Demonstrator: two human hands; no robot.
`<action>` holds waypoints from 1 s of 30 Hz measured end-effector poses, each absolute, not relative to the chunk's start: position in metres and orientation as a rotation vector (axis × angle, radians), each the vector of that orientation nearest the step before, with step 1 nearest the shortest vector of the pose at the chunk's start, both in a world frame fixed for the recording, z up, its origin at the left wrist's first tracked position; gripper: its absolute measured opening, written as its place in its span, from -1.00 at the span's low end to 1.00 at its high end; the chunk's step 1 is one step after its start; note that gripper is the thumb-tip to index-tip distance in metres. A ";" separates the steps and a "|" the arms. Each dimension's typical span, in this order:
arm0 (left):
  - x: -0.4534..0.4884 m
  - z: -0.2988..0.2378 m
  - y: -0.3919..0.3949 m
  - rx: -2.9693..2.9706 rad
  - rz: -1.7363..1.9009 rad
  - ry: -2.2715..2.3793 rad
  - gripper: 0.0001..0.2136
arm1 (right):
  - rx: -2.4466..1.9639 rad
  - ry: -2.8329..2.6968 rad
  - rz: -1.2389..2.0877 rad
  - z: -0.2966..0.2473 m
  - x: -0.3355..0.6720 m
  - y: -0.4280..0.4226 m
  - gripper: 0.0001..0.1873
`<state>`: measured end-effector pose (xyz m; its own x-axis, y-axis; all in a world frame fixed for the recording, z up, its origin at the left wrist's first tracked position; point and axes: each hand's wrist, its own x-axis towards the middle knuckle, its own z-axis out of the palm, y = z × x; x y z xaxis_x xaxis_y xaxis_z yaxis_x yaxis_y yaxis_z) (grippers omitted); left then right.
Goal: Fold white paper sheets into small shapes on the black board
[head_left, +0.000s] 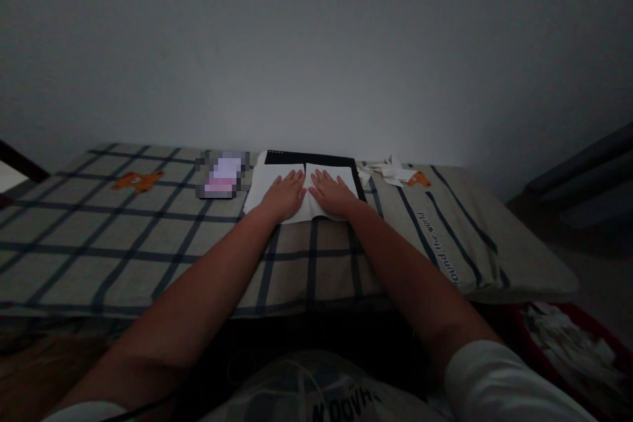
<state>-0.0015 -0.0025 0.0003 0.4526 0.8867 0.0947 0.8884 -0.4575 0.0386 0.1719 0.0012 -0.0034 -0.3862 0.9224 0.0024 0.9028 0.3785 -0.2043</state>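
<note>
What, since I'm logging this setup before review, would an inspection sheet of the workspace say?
Surface: checked cloth with orange bear prints, spread over a flat top.
Job's things: white paper sheet, creased down the middle, lying on a black board.
Clutter: folded paper pieces to the right; blurred pinkish item to the left.
Hands: left hand and right hand open, flat on the sheet, side by side.
Cables: nothing seen.
Surroundings: plain wall; red bin of paper scraps at lower right; dim light.
</note>
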 end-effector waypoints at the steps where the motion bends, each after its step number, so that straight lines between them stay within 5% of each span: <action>1: -0.001 0.000 -0.003 -2.656 -0.161 -1.638 -0.47 | -1.673 -2.507 0.262 -0.003 0.172 0.001 -0.31; 30: -0.001 0.006 -0.008 -2.677 -0.139 -1.612 -0.48 | -1.651 -2.520 0.233 0.000 0.175 -0.003 -0.33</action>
